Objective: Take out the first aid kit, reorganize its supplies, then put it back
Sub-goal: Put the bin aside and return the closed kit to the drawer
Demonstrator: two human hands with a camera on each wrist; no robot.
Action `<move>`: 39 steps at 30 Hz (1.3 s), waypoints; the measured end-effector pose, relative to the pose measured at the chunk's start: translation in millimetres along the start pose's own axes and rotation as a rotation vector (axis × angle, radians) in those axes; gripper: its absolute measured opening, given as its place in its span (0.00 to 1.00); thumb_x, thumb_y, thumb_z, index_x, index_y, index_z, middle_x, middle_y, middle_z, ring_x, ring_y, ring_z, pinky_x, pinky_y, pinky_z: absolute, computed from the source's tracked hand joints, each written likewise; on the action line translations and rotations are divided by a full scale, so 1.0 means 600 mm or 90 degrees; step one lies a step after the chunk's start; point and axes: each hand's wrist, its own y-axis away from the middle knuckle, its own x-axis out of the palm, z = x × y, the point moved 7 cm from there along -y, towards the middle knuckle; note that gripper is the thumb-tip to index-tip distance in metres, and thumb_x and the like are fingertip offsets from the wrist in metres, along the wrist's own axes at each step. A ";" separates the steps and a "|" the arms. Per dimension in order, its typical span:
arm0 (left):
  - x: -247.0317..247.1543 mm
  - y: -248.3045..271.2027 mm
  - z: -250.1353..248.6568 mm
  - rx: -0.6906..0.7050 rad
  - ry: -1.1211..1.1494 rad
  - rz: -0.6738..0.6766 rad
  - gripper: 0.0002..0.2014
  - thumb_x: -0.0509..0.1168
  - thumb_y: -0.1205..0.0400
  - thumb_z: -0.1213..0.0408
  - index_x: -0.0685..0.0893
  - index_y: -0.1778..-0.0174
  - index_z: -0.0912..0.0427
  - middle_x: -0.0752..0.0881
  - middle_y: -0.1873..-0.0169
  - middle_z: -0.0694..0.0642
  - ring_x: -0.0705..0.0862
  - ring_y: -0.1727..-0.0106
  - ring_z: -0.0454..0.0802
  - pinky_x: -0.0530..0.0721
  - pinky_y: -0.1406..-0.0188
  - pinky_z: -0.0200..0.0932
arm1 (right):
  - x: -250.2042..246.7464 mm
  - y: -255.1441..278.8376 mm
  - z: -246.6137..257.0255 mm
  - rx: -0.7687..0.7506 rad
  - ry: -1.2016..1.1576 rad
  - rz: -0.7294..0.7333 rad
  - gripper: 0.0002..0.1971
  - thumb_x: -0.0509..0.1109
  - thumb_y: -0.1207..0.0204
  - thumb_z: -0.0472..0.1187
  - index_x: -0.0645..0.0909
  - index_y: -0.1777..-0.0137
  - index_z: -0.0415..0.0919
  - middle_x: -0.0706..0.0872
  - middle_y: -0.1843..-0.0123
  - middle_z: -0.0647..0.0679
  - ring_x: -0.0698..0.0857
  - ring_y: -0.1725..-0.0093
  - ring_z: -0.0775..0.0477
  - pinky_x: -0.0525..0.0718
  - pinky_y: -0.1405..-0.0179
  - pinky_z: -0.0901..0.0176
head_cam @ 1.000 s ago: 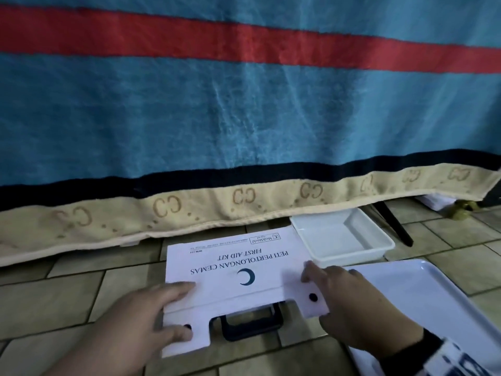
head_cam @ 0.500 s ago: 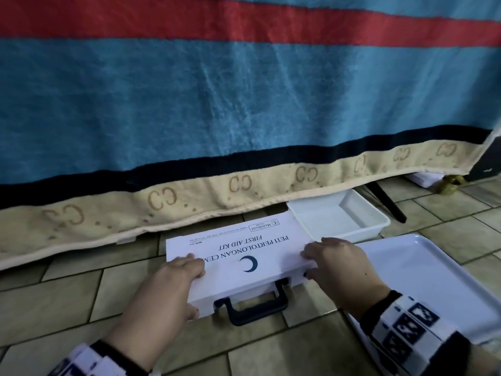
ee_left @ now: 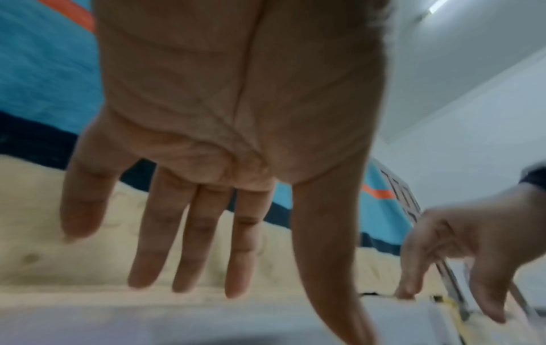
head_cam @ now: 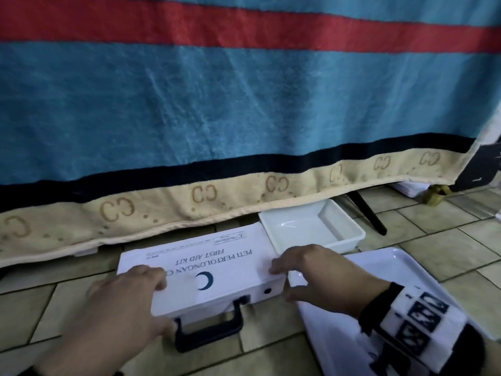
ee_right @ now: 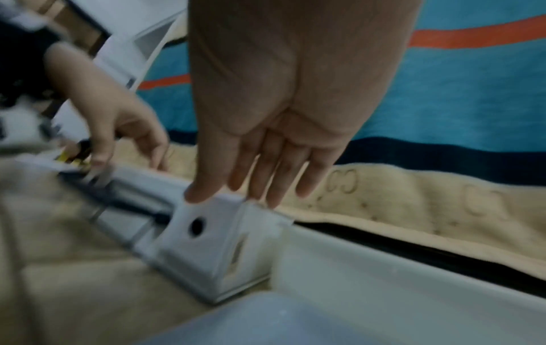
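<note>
The white first aid kit (head_cam: 217, 267) lies flat on the tiled floor with its lid down, its black handle (head_cam: 211, 327) pointing toward me. My left hand (head_cam: 127, 294) rests on the lid's left part with straight fingers; the left wrist view shows that hand (ee_left: 207, 210) spread above the kit's lid (ee_left: 177, 322). My right hand (head_cam: 311, 270) touches the lid's right front corner, its thumb hanging just off the front right corner. In the right wrist view its fingertips (ee_right: 257, 193) rest on the kit corner (ee_right: 207, 245). Neither hand grips anything.
A blue, red and beige towel (head_cam: 244, 118) hangs just behind the kit, down to the floor. A small white tray (head_cam: 311, 226) sits at the kit's back right, a large white tray (head_cam: 406, 280) at its right. A black leg (head_cam: 366, 213) and brass padlock (head_cam: 436, 195) lie further right.
A second ago the lid's front flap lay out flat over the handle. It is now folded down against the kit's front, and both hands have shifted onto the lid.
</note>
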 end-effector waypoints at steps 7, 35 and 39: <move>0.000 -0.100 -0.264 0.146 0.187 -0.050 0.18 0.56 0.29 0.36 0.82 0.55 0.42 0.77 0.43 0.33 0.74 0.48 0.32 0.70 0.50 0.30 | -0.065 0.052 -0.283 0.119 0.188 0.029 0.14 0.62 0.22 0.46 0.83 0.41 0.60 0.85 0.41 0.61 0.82 0.39 0.55 0.77 0.47 0.61; 0.044 -0.227 -0.382 0.042 0.376 -0.035 0.07 0.69 0.21 0.63 0.88 0.53 0.46 0.82 0.49 0.34 0.77 0.41 0.28 0.67 0.42 0.18 | -0.125 0.121 -0.544 -0.108 -0.564 -0.181 0.09 0.69 0.26 0.54 0.79 0.62 0.52 0.92 0.52 0.46 0.89 0.44 0.49 0.82 0.45 0.68; 0.086 -0.221 -0.407 0.068 0.395 0.057 0.04 0.67 0.22 0.59 0.87 0.57 0.48 0.82 0.47 0.38 0.78 0.42 0.31 0.69 0.41 0.21 | -0.151 0.117 -0.587 -0.037 -0.812 -0.288 0.08 0.72 0.31 0.48 0.78 0.61 0.45 0.89 0.59 0.36 0.89 0.54 0.39 0.87 0.55 0.57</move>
